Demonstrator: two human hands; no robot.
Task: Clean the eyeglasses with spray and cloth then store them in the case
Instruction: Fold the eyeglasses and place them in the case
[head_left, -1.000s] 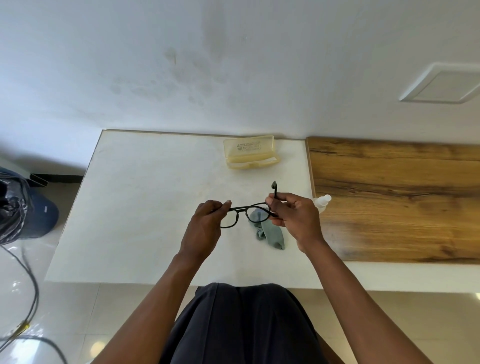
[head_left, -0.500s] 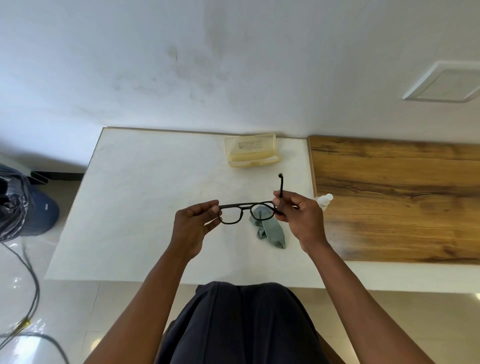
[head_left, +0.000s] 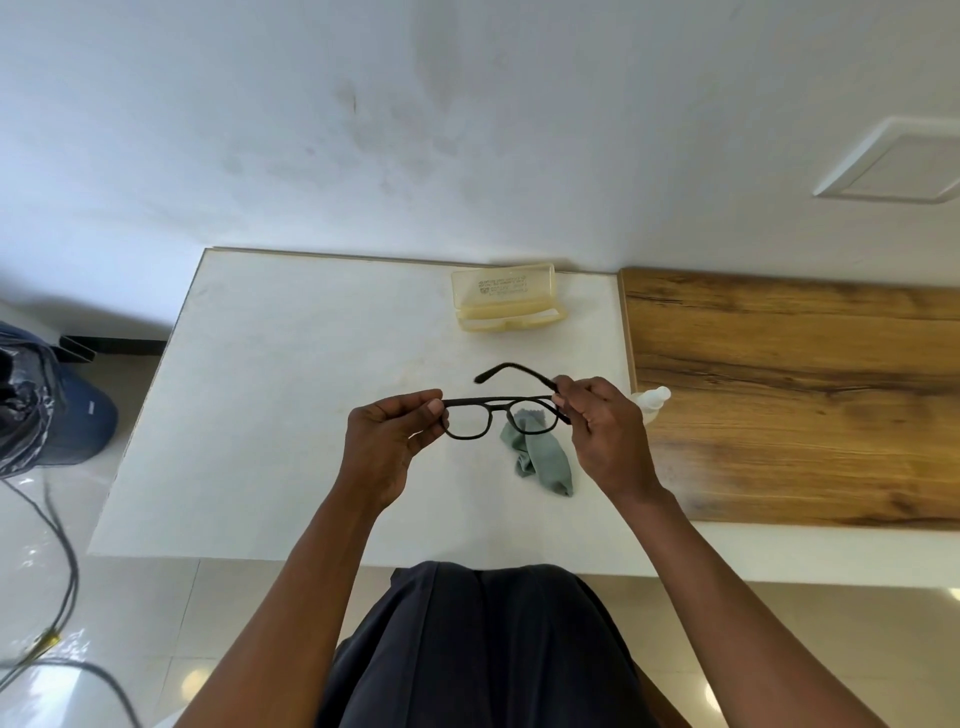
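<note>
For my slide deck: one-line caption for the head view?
Both hands, left and right, hold black eyeglasses above cloth; open case behind.

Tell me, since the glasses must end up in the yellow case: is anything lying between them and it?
Nothing visible does. The eyeglasses are held in the left hand and right hand, and only bare white table lies between them and the open case. The cloth lies nearer the person.
</note>
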